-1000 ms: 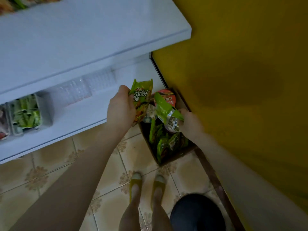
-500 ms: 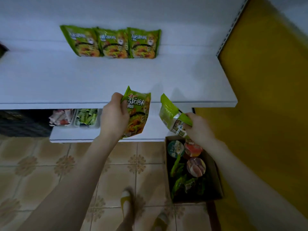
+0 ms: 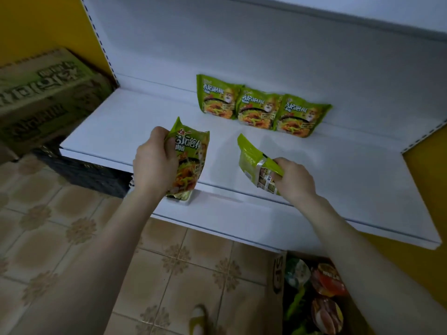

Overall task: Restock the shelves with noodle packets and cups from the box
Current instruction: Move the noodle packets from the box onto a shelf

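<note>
Above the front edge of the shelf (image 3: pixel 121 122), with three packets (image 3: pixel 258 110) along its back, the left hand (image 3: pixel 154 163) clasps a noodle packet (image 3: pixel 191 160) by its side. The right hand (image 3: pixel 295 180) pinches a second packet (image 3: pixel 251 160) by its sealed end. Both look light, crinkly and crushable, so the edges seem the best hold.

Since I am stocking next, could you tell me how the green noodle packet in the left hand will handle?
Probably light and floppy: the left hand grips the packet by one side and its film crumples. It likely won't stand alone; the three shelved packets lean on the back panel. Glossy film may slip.
</note>
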